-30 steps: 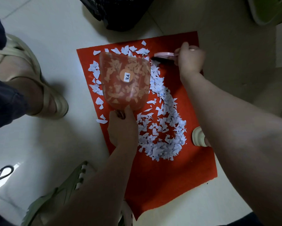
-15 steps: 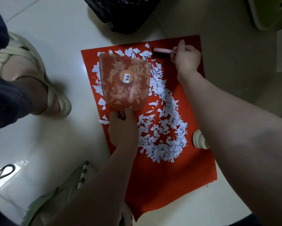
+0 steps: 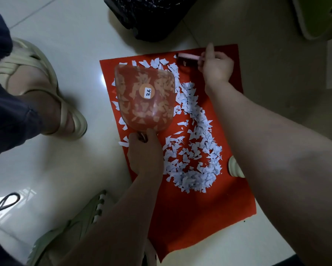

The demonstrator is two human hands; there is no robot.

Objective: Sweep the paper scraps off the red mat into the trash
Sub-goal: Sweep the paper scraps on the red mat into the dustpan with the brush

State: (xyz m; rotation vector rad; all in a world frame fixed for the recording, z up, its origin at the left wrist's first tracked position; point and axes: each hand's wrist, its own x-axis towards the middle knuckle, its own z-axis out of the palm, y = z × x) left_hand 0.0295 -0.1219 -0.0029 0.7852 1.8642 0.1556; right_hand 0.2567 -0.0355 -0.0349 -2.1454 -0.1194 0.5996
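Note:
A red mat (image 3: 199, 217) lies on the pale floor, strewn with several white paper scraps (image 3: 195, 160), thickest in a curved band at its middle and right. My left hand (image 3: 145, 154) grips the handle of a clear pinkish dustpan (image 3: 145, 98), which lies over scraps at the mat's upper left; a round sticker sits on it. My right hand (image 3: 216, 68) holds a small pink brush (image 3: 188, 57) at the mat's far edge, its head pointing left. A black trash bag (image 3: 151, 16) stands just beyond the mat.
Another person's sandalled foot (image 3: 46, 93) stands left of the mat, and a greenish shoe (image 3: 69, 227) lies near the mat's lower left corner. A cream shoe tip (image 3: 234, 167) pokes out beside my right forearm. A green object (image 3: 318, 16) stands at the top right.
My right hand has carried the brush up to the mat's far edge and a little right. The dustpan and my left hand have stayed in place.

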